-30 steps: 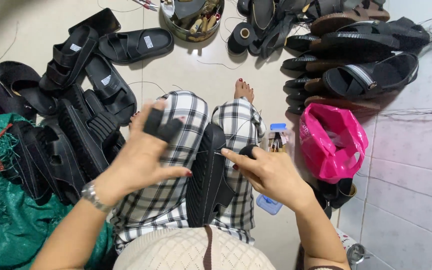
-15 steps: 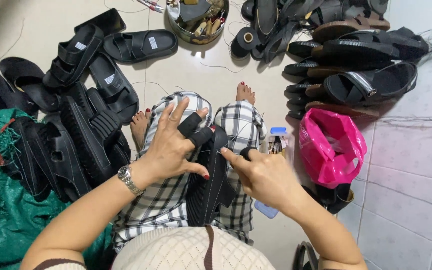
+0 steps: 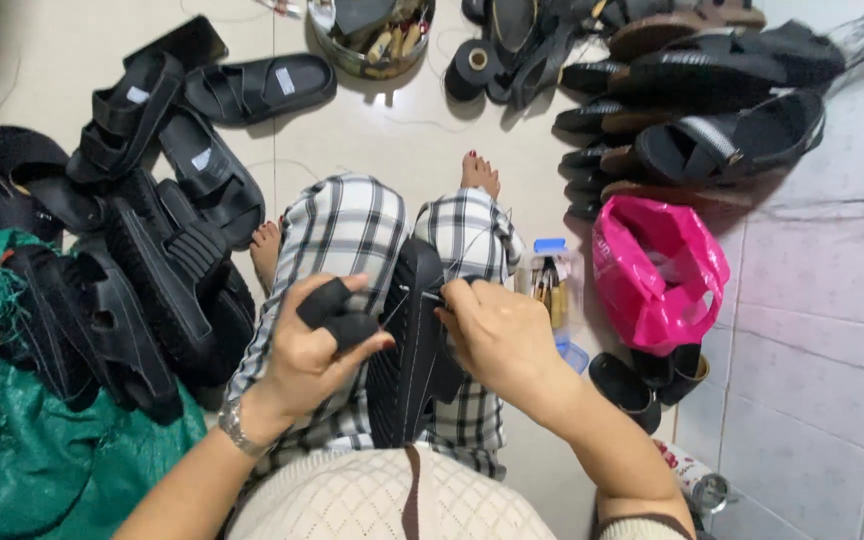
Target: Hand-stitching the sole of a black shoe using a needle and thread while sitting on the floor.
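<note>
On the lap, left hand (image 3: pixel 317 340) and right hand (image 3: pixel 497 335) both closed, gripping black sandal (image 3: pixel 410 340).

Colours and patterns

Sandal (image 3: pixel 407 340) on lap – black, pale stitching. Finger guards (image 3: pixel 337 312) black. Trousers (image 3: pixel 352 230) black-and-white plaid. Sweater (image 3: pixel 352 505) cream, diamond knit. Plastic bag (image 3: pixel 657 270) hot pink. Sack (image 3: pixel 42 460) green mesh. Sandal pile (image 3: pixel 142 270) – black. Floor (image 3: pixel 392 130) beige tile.

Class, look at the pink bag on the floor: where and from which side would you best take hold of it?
Probably the pink bag at its gathered, crumpled upper part, coming from above: it slumps soft on the floor, sandals crowd its far side, and no handle shows clearly.
</note>
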